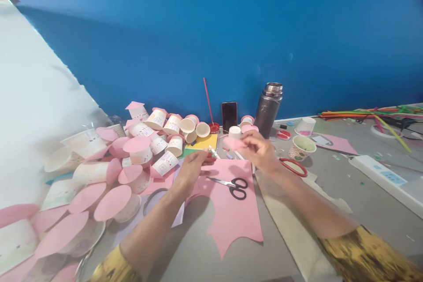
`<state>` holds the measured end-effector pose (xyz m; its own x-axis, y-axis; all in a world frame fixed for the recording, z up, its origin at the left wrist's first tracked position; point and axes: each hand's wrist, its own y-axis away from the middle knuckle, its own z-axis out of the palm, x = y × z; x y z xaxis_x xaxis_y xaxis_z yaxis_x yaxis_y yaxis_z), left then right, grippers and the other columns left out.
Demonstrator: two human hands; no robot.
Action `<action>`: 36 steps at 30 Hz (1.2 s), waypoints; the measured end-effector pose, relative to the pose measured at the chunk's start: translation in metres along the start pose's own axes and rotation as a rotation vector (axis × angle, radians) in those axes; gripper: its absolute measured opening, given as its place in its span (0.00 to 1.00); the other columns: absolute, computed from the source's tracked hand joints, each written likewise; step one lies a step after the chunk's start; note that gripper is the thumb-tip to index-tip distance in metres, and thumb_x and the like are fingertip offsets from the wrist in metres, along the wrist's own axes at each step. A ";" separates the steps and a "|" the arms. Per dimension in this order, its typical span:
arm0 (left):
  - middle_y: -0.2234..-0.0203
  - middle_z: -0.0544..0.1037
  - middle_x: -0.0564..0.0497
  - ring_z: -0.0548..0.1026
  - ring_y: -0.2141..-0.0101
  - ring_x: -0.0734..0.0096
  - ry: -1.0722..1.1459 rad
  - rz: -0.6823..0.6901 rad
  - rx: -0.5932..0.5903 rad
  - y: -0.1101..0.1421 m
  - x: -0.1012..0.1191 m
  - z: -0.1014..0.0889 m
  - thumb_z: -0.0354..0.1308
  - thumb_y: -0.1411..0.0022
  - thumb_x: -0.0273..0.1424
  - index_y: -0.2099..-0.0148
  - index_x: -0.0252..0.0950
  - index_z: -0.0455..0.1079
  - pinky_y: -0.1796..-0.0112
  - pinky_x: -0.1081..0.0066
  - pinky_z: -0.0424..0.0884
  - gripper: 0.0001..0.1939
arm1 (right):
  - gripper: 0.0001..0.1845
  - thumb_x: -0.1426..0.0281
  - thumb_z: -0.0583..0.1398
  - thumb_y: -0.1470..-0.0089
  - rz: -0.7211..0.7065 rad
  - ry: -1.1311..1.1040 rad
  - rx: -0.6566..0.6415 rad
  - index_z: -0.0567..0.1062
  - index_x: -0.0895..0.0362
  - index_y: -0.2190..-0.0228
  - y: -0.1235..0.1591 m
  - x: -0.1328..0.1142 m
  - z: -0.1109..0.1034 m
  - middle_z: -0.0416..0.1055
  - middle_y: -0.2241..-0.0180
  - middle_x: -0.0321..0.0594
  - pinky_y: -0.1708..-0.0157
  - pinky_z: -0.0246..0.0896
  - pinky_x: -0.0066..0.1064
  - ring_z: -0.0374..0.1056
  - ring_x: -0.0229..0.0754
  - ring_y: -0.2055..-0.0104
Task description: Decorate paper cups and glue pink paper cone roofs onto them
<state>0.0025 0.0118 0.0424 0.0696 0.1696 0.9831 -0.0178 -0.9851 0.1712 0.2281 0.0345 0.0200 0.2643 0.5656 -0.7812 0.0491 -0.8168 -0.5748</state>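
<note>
Between the thumb and fingers of my right hand [259,150] is a small pink paper piece [234,143], held above the work surface. My left hand [197,165] hovers at the left edge of a pink paper sheet [231,220], its fingers stretched out and holding nothing. Curved cut-outs mark the sheet's lower edges. Black-handled scissors [236,187] lie on the sheet, blades pointing left. Just beyond my hands stands a small upside-down white paper cup [235,132]. Crayon-like sticks and a white pen are scattered between the hands, partly hidden.
Paper cups with pink paper tops [137,145] pile up at the left. At the back are a phone [229,116], a dark open flask [269,110] and a red straw [209,101]. To the right lie a red ring [293,167], a patterned cup [302,148] and a power strip [386,180].
</note>
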 end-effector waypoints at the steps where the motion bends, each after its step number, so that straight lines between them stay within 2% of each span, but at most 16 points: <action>1: 0.57 0.81 0.37 0.79 0.53 0.54 -0.078 0.055 -0.015 -0.008 0.005 0.003 0.62 0.44 0.47 0.58 0.33 0.76 0.64 0.66 0.77 0.22 | 0.08 0.67 0.70 0.54 0.131 -0.127 0.099 0.77 0.55 0.77 -0.007 0.003 -0.008 0.72 0.64 0.37 0.68 0.62 0.30 0.65 0.39 0.66; 2: 0.53 0.81 0.38 0.78 0.51 0.54 -0.183 0.109 -0.045 -0.018 0.009 0.008 0.62 0.43 0.45 0.56 0.34 0.76 0.62 0.66 0.76 0.21 | 0.10 0.66 0.72 0.59 0.257 -0.270 0.223 0.76 0.55 0.78 -0.013 0.007 -0.015 0.71 0.68 0.35 0.72 0.59 0.28 0.64 0.37 0.69; 4: 0.53 0.80 0.40 0.79 0.54 0.57 -0.462 0.207 -0.033 -0.044 0.015 0.023 0.61 0.42 0.42 0.53 0.33 0.76 0.61 0.67 0.75 0.20 | 0.13 0.61 0.71 0.59 0.344 -0.376 0.325 0.75 0.54 0.76 -0.023 0.016 -0.026 0.68 0.75 0.32 0.78 0.51 0.26 0.59 0.34 0.75; 7: 0.49 0.77 0.36 0.78 0.54 0.53 -0.596 0.261 0.025 -0.086 0.017 0.050 0.63 0.46 0.37 0.48 0.30 0.74 0.60 0.65 0.73 0.24 | 0.17 0.58 0.70 0.63 0.385 -0.460 0.378 0.72 0.54 0.76 -0.029 0.028 -0.033 0.65 0.78 0.29 0.82 0.45 0.24 0.56 0.32 0.78; 11: 0.44 0.72 0.31 0.68 0.43 0.41 -0.766 0.349 0.082 -0.127 0.015 0.078 0.66 0.51 0.34 0.45 0.28 0.72 0.51 0.59 0.68 0.31 | 0.19 0.59 0.72 0.67 0.410 -0.542 0.403 0.71 0.55 0.77 -0.032 0.035 -0.036 0.66 0.80 0.29 0.84 0.41 0.23 0.55 0.30 0.80; 13: 0.45 0.72 0.30 0.65 0.41 0.39 -0.829 0.386 0.089 -0.138 0.014 0.087 0.67 0.52 0.35 0.44 0.28 0.72 0.48 0.57 0.66 0.32 | 0.19 0.59 0.72 0.67 0.419 -0.571 0.406 0.72 0.55 0.77 -0.033 0.037 -0.037 0.64 0.81 0.29 0.85 0.39 0.22 0.53 0.30 0.81; 16: 0.48 0.74 0.31 0.67 0.43 0.40 -0.885 0.416 0.087 -0.147 0.013 0.093 0.67 0.50 0.37 0.48 0.29 0.75 0.49 0.57 0.66 0.28 | 0.17 0.61 0.72 0.67 0.437 -0.603 0.411 0.73 0.55 0.77 -0.034 0.039 -0.040 0.60 0.82 0.27 0.85 0.38 0.22 0.50 0.29 0.81; 20: 0.54 0.78 0.35 0.72 0.49 0.46 -0.895 0.438 0.109 -0.149 0.024 0.086 0.65 0.48 0.35 0.52 0.29 0.77 0.49 0.59 0.66 0.22 | 0.18 0.62 0.72 0.68 0.477 -0.645 0.413 0.71 0.55 0.77 -0.035 0.043 -0.043 0.58 0.83 0.26 0.86 0.38 0.22 0.49 0.30 0.81; 22: 0.56 0.79 0.38 0.74 0.52 0.51 -0.877 0.443 0.129 -0.143 0.035 0.071 0.65 0.47 0.35 0.52 0.30 0.77 0.49 0.61 0.66 0.22 | 0.19 0.62 0.72 0.68 0.502 -0.669 0.404 0.69 0.54 0.77 -0.035 0.046 -0.044 0.57 0.83 0.26 0.86 0.39 0.21 0.50 0.30 0.81; 24: 0.53 0.79 0.41 0.75 0.53 0.55 -0.851 0.449 0.147 -0.127 0.045 0.050 0.64 0.46 0.37 0.48 0.32 0.76 0.51 0.63 0.68 0.24 | 0.20 0.63 0.71 0.68 0.529 -0.697 0.382 0.67 0.54 0.77 -0.034 0.047 -0.044 0.58 0.82 0.26 0.86 0.39 0.21 0.51 0.30 0.81; 26: 0.56 0.80 0.46 0.76 0.56 0.58 -0.824 0.446 0.097 -0.098 0.050 0.024 0.64 0.47 0.38 0.51 0.35 0.77 0.54 0.65 0.69 0.22 | 0.20 0.63 0.71 0.67 0.560 -0.727 0.341 0.66 0.54 0.77 -0.032 0.046 -0.043 0.59 0.81 0.27 0.86 0.40 0.20 0.52 0.29 0.81; 27: 0.57 0.80 0.47 0.76 0.57 0.58 -0.778 0.452 0.026 -0.080 0.050 0.012 0.65 0.48 0.37 0.52 0.35 0.77 0.55 0.65 0.70 0.21 | 0.20 0.64 0.71 0.67 0.577 -0.740 0.315 0.66 0.54 0.77 -0.031 0.045 -0.041 0.60 0.80 0.27 0.86 0.40 0.20 0.52 0.29 0.81; 28: 0.57 0.80 0.47 0.76 0.57 0.58 -0.745 0.446 -0.035 -0.059 0.048 0.000 0.65 0.48 0.37 0.52 0.35 0.78 0.56 0.65 0.70 0.21 | 0.20 0.64 0.72 0.66 0.592 -0.752 0.287 0.66 0.54 0.77 -0.030 0.044 -0.039 0.60 0.80 0.27 0.86 0.40 0.20 0.51 0.29 0.81; 32: 0.51 0.77 0.47 0.76 0.53 0.54 -0.760 0.340 -0.090 0.019 0.027 -0.033 0.66 0.51 0.37 0.50 0.41 0.78 0.52 0.61 0.71 0.23 | 0.20 0.67 0.72 0.65 0.645 -0.778 0.181 0.66 0.55 0.76 -0.023 0.037 -0.027 0.60 0.81 0.27 0.85 0.41 0.20 0.51 0.28 0.81; 34: 0.52 0.76 0.47 0.76 0.53 0.53 -0.792 0.311 -0.148 0.042 0.014 -0.038 0.68 0.52 0.37 0.50 0.43 0.78 0.51 0.59 0.71 0.24 | 0.19 0.68 0.73 0.65 0.666 -0.778 0.127 0.67 0.56 0.77 -0.018 0.034 -0.020 0.60 0.81 0.27 0.84 0.41 0.20 0.51 0.28 0.81; 36: 0.53 0.75 0.46 0.75 0.52 0.53 -0.813 0.291 -0.202 0.050 0.001 -0.038 0.68 0.51 0.38 0.49 0.44 0.78 0.50 0.58 0.71 0.24 | 0.19 0.69 0.73 0.65 0.685 -0.772 0.072 0.68 0.56 0.77 -0.014 0.032 -0.014 0.60 0.81 0.27 0.84 0.41 0.20 0.51 0.28 0.81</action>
<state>-0.0362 -0.0364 0.0547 0.7208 -0.2361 0.6517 -0.3155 -0.9489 0.0051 0.2488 0.0620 0.0064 -0.4772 -0.0785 -0.8753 0.0562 -0.9967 0.0588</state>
